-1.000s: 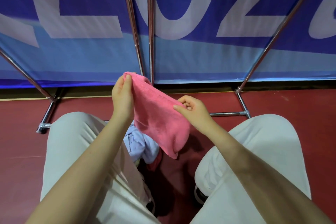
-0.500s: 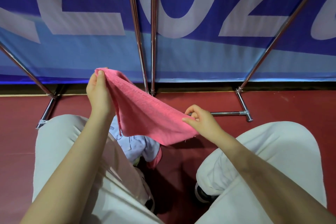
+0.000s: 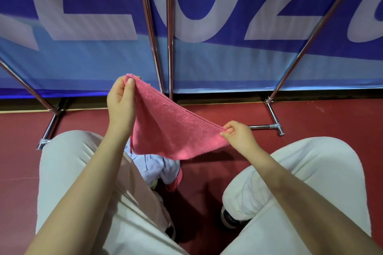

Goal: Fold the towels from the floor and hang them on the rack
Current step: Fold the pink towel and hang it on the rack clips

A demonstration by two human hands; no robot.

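Note:
A pink towel (image 3: 172, 130), folded double, hangs stretched between my hands above the red floor. My left hand (image 3: 121, 103) pinches its upper left corner, raised near the rack's poles. My right hand (image 3: 238, 135) pinches the lower right corner. Below the towel, between my knees, a light blue towel (image 3: 157, 164) lies crumpled on the floor with a bit of another pink cloth (image 3: 177, 180) beside it. The chrome rack (image 3: 170, 37) stands just ahead, its poles rising out of view.
My knees in white trousers (image 3: 72, 161) frame the pile on both sides. The rack's foot bars (image 3: 273, 116) rest on the red floor (image 3: 331, 118). A blue banner (image 3: 228, 64) with large white letters hangs behind the rack.
My hands have pulled the pink towel out flat: the right hand slid to its right corner, and the two hands drew apart until it was taut.

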